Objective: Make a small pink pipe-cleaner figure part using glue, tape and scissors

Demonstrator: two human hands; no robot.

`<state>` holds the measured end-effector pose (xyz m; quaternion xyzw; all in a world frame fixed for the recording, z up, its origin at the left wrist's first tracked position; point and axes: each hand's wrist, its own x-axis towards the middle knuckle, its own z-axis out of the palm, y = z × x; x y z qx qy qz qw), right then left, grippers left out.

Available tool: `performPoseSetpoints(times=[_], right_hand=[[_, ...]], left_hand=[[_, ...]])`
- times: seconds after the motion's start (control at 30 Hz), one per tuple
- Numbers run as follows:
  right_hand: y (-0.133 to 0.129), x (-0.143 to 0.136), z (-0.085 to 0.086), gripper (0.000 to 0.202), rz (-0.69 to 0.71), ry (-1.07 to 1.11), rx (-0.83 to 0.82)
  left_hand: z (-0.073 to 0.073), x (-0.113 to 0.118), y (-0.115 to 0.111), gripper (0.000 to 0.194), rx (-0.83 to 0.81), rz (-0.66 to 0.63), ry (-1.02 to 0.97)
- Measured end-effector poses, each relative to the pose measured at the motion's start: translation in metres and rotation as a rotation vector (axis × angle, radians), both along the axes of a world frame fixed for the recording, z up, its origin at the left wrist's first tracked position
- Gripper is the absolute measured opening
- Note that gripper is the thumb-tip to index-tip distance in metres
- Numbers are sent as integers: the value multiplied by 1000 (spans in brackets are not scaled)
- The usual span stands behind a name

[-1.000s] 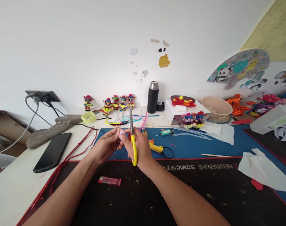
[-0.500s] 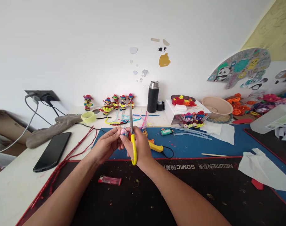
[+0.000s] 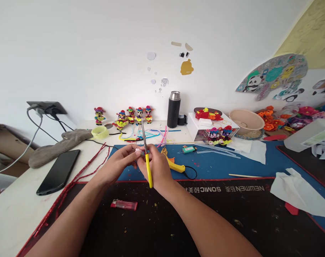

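My left hand (image 3: pixel 125 159) pinches a small pale pink piece (image 3: pixel 138 152) with a bit of blue on it, mostly covered by fingers. My right hand (image 3: pixel 158 166) is closed around scissors with yellow handles (image 3: pixel 149 171). Their metal blades (image 3: pixel 144 135) point up and away, close together. The fingertips of both hands meet around the small piece, above the blue mat (image 3: pixel 218 160). Behind the right hand lies a yellow glue gun (image 3: pixel 176 166), partly hidden. On the dark mat nearer me is a red lighter (image 3: pixel 124 204).
Several small fuzzy figures (image 3: pixel 121 120) stand along the wall, near a black thermos (image 3: pixel 174 110). Coloured pipe cleaners (image 3: pixel 151 134) lie before them. At left are a phone (image 3: pixel 58 172), red twisted strands (image 3: pixel 79 175) and a tape roll (image 3: pixel 100 132). A white box (image 3: pixel 213 125) and beige bowl (image 3: pixel 246 122) stand right.
The scissors have turned, so the blades lean further left and the handle shows more edge-on. The pink piece has turned and shifted slightly left between my fingers.
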<state>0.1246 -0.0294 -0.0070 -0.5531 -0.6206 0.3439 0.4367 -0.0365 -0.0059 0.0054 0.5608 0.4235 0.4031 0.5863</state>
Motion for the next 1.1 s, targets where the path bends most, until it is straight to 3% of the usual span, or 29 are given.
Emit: performPoseSetpoints(times=[0.27,0.67,0.8,0.93,1.1], right_hand=[[-1,1,1,37,18,-41,-9],[0,0,-5,28,29,-85,28],[1,0,-4,26,50,108,-28],[6,3,-3,38,73,400,-176],[13,6,-5,48,125,581,-230]], left_hand=[[1,1,0,44,-31,10,-38],[-5,-1,2,36,-83,16,-107],[-6,-1,2,40,-54,13,-133],[-3,-5,2,46,-19,-82,-132],[0,-8,4,37,-11,-157,-62]])
